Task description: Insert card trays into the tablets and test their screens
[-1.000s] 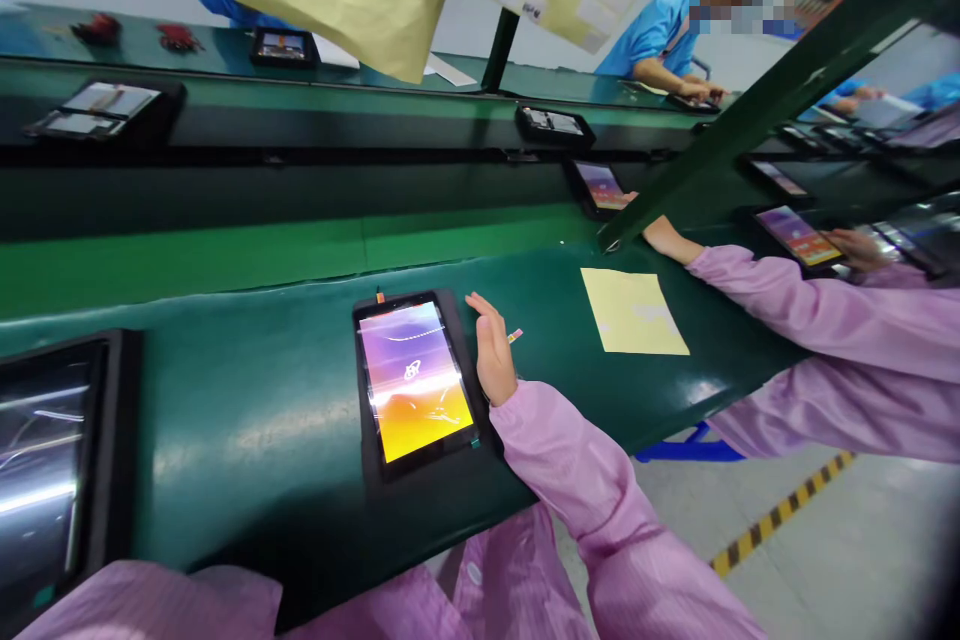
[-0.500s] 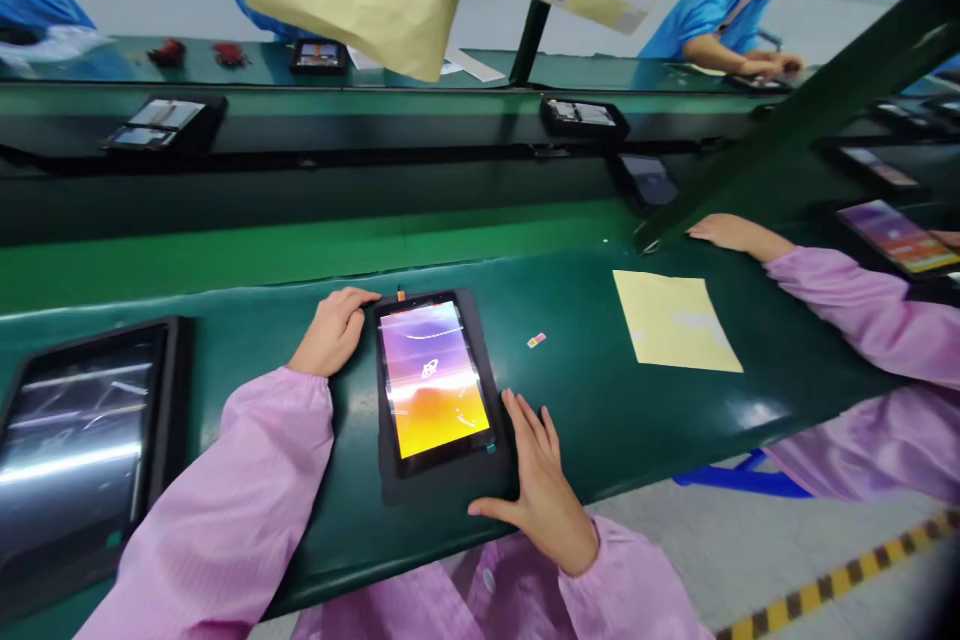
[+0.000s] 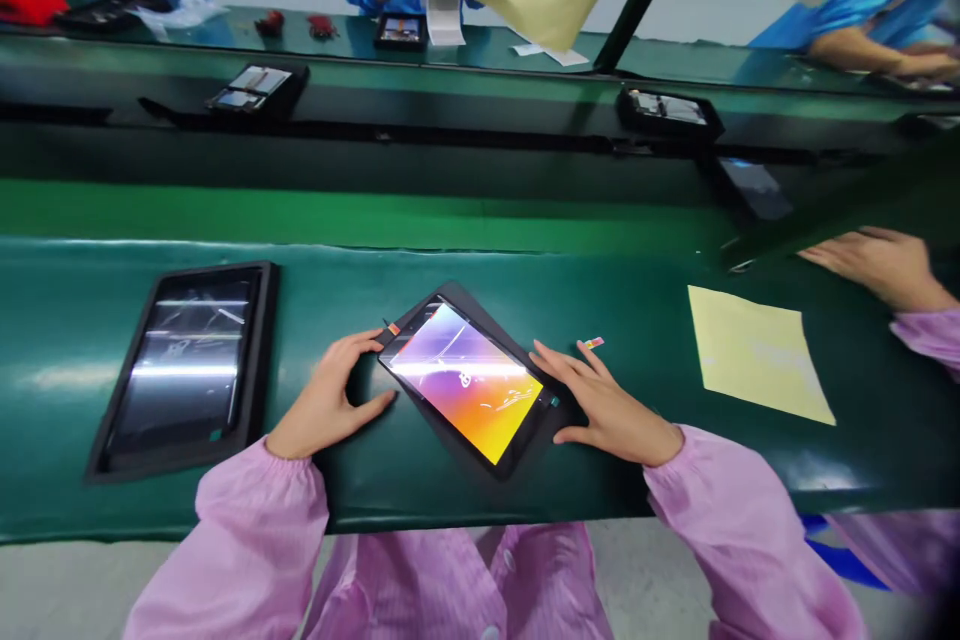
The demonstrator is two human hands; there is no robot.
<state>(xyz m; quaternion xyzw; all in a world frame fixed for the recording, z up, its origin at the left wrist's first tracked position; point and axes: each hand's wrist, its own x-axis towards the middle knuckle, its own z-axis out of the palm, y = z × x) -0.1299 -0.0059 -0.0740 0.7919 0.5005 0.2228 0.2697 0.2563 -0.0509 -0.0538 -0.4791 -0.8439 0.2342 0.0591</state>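
Observation:
A tablet [image 3: 469, 380] with its screen lit in purple, orange and yellow lies aslant on a dark pad [image 3: 442, 430] on the green bench. My left hand [image 3: 334, 395] rests by the tablet's upper left corner, fingertips at its edge and thumb spread apart. On the other side, my right hand [image 3: 604, 405] lies with fingers apart at the right edge of the tablet and pad. A small coloured sticker [image 3: 594, 343] sits just beyond my right fingers. An orange tab [image 3: 394, 328] sticks out at the tablet's upper left corner.
A dark-screened tablet [image 3: 187, 360] lies in a black tray [image 3: 262, 350] on the left. Yellow paper [image 3: 761, 350] is at the right, near a co-worker's hand [image 3: 877, 265]. Behind runs a lower channel with devices in black trays [image 3: 667, 112]. People in blue work across it.
The tablet and pad have turned anticlockwise to a slant, with both hands moving along at their edges. The view has shifted left, and a person opposite now shows holding a paper strip.

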